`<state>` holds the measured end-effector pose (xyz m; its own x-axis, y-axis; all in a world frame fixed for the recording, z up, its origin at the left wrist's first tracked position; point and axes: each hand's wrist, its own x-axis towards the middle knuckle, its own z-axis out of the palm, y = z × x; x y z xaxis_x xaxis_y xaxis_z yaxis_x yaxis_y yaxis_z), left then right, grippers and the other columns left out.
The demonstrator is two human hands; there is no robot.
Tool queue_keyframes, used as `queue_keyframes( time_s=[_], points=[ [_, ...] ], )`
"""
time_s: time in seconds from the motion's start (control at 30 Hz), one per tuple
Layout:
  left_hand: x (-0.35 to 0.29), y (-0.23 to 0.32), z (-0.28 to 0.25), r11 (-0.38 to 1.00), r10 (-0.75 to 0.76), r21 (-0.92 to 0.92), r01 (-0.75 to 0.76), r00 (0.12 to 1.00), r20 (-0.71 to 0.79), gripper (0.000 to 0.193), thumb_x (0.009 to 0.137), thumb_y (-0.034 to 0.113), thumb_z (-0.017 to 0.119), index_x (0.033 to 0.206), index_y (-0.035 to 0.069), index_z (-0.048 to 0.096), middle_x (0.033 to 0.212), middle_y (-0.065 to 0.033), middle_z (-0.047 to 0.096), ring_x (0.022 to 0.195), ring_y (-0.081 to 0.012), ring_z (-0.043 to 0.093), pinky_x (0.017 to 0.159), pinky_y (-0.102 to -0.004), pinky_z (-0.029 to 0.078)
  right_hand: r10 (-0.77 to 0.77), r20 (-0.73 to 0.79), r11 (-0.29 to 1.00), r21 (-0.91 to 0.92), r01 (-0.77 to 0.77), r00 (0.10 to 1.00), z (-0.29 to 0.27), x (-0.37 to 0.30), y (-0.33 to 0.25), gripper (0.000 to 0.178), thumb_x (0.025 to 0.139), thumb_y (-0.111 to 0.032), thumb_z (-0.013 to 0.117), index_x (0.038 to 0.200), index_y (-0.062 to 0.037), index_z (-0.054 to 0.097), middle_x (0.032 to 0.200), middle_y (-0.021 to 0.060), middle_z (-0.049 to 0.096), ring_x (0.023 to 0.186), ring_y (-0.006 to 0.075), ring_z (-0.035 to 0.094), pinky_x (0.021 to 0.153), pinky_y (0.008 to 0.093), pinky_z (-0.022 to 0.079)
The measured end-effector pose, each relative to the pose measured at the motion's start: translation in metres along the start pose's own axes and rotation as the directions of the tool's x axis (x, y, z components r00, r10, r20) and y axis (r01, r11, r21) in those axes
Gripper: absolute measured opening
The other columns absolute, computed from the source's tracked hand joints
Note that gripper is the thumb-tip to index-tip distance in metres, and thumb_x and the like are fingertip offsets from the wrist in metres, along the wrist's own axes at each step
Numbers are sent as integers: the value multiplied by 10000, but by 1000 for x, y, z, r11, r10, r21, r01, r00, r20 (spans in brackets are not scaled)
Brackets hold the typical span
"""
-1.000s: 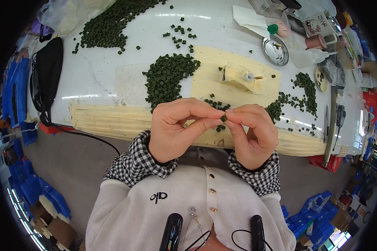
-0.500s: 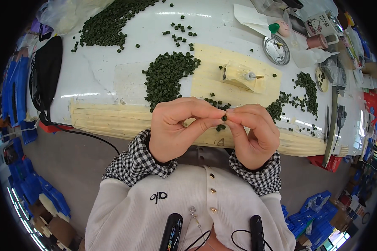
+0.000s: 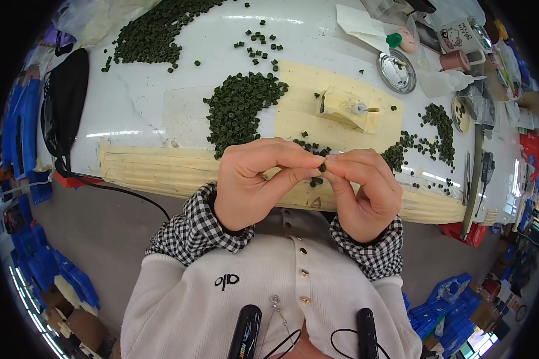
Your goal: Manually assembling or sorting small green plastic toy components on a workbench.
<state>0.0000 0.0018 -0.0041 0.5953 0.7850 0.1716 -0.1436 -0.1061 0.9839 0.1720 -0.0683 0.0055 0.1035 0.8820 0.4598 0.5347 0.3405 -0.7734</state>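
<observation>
Between the fingertips of both hands, just over the table's near edge, is a small dark green spool-shaped part (image 3: 322,168). My left hand (image 3: 260,182) pinches it from the left with thumb and forefinger, and my right hand (image 3: 365,188) pinches it from the right. Several loose green parts (image 3: 308,145) lie just beyond my fingertips. A dense pile of the same parts (image 3: 239,110) sits beyond my left hand. Past my right hand, a tape-wrapped block (image 3: 344,110) with a metal pin (image 3: 365,109) sticking out stands on a yellow taped patch (image 3: 299,84).
A larger heap of green parts (image 3: 156,39) lies at the far left, smaller ones (image 3: 440,125) at the right. A round metal lid (image 3: 396,72), white squeeze bottle (image 3: 443,82) and long tool (image 3: 475,179) crowd the right. A black cloth bag (image 3: 67,107) hangs left.
Almost nothing differs. Both hands keep their pinch on the small green part, and the whole view has shifted very slightly.
</observation>
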Motion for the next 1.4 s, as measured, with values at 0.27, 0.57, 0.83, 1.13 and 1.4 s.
queue_keyframes(
  time_s=[0.27,0.57,0.83,1.13,1.4],
  points=[
    [1,-1,0,1000,-1,-3,1,1000,-20,175,810,-59,657,972,-4,697,857,-113,693,787,-142,666,689,-238,516,2,2,1000,6,-2,1000,0,1,-1,214,730,70,720,922,-15,675,873,102,650,766,206,642,665,273,521],
    [-1,4,-2,998,-41,-57,40,999,-7,168,809,-105,650,968,-53,654,920,-133,663,837,-166,639,754,-255,501,-39,-29,999,17,39,999,2,4,-2,220,722,73,728,918,-12,674,867,106,649,756,202,639,650,268,517],
    [-1,3,-3,1000,12,-2,-12,1000,-5,179,801,-109,657,969,-49,657,911,-137,667,833,-172,644,741,-262,503,-45,-41,998,30,46,998,3,4,-3,218,719,74,731,910,-11,672,857,107,646,754,200,634,644,266,513],
    [0,1,-6,991,106,80,-107,994,18,196,787,-113,664,971,-44,662,899,-140,676,818,-188,649,723,-265,504,-50,-24,999,16,51,998,3,4,-2,224,715,77,729,912,-14,673,854,103,644,745,204,629,637,273,511],
    [3,4,-7,961,193,189,-199,980,52,198,778,-103,673,961,-31,678,901,-125,689,788,-181,651,683,-257,504,-91,24,996,-9,91,996,-2,7,-3,237,707,83,727,917,-14,673,853,89,645,738,206,625,625,275,508]
  ],
)
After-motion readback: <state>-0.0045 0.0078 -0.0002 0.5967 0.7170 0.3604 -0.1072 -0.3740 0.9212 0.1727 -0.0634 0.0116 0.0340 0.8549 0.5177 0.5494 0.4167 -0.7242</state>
